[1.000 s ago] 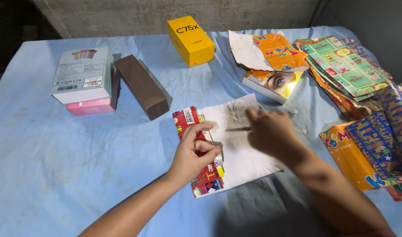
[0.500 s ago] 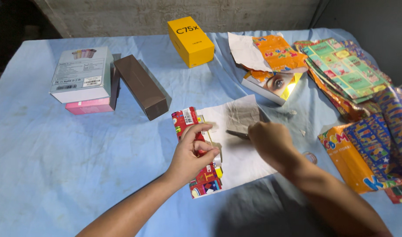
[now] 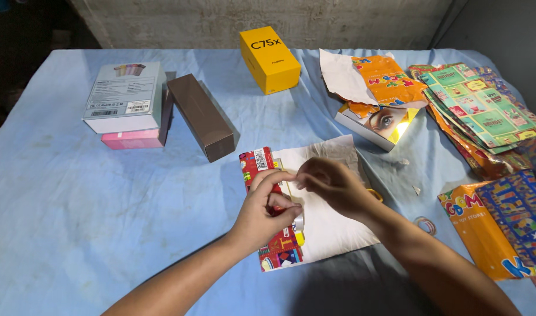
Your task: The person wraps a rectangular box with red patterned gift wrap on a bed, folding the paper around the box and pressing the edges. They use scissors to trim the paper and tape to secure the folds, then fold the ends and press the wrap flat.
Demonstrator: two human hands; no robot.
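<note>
A blue cloth [image 3: 75, 193] covers the table beneath a bare wall [image 3: 221, 20]; the left hand [image 3: 262, 213] pinches the wrapped box [image 3: 273, 234], and the right hand [image 3: 332, 187] seemingly pinches paper [image 3: 332, 228].

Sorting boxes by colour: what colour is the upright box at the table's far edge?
The upright box is yellow, clearest in the head view.

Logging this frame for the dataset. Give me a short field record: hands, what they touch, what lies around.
left hand: presses on the red-patterned wrapping paper folded over a box
right hand: fingertips meet the left hand's at the paper's white edge; what they pinch is too small to tell
white paper underside: spread flat under both hands
yellow box: far side, lying apart
brown box: beside grey-and-pink box stack
wrapping sheets: piled at right
surface: blue cloth
</note>
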